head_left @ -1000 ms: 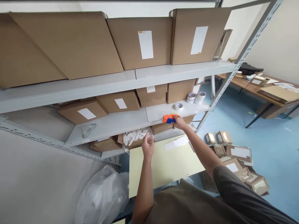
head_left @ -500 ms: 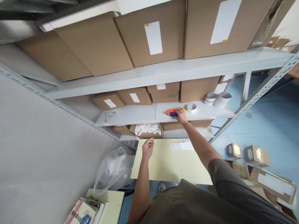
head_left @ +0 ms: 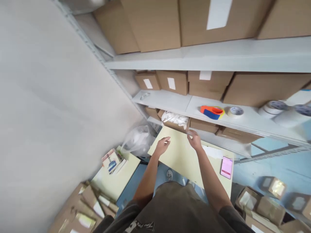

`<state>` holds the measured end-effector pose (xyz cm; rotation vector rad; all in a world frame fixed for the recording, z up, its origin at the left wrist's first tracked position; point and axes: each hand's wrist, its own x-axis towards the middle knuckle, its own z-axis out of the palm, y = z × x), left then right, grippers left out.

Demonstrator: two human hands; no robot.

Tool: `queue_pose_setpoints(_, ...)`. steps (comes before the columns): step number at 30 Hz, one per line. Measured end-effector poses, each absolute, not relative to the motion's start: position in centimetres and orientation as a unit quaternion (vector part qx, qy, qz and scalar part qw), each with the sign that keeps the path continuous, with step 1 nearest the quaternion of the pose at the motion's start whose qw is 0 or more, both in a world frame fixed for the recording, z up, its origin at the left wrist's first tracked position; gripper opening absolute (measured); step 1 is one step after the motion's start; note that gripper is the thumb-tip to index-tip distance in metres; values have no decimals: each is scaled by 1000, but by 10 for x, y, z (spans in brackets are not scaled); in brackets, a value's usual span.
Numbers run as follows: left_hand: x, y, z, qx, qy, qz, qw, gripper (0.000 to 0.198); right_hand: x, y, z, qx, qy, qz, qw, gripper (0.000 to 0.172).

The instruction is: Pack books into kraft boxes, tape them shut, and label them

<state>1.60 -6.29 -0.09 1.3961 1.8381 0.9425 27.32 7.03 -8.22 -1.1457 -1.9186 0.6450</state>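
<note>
Standing at the steel shelving [head_left: 218, 55], I had both hands over the pale yellow table [head_left: 179, 161]. Open carton of white packets [head_left: 175, 118] sat on a lower shelf, up and ahead of my fingertips, long side along the shelf edge. Right hand [head_left: 194, 142] nearer, fingers blurred, grip not readable; left hand [head_left: 162, 146] beside it, fingers spread, empty.

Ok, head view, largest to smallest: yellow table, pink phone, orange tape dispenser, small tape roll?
1. yellow table
2. orange tape dispenser and pink phone: they look about alike, so no ranking between them
3. small tape roll
</note>
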Motion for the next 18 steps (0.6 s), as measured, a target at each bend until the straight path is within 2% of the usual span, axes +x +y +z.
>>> queue_pose_setpoints(7, -64, -178, -26, 421, 762, 409, 274, 37, 176, -2, -117, -388, -804, 370, 257, 45)
queue_pose_setpoints(18, -233, -354, -78, 218, 839, 460, 192, 45, -42, -98, -102, -233, -886, 361, 172, 50)
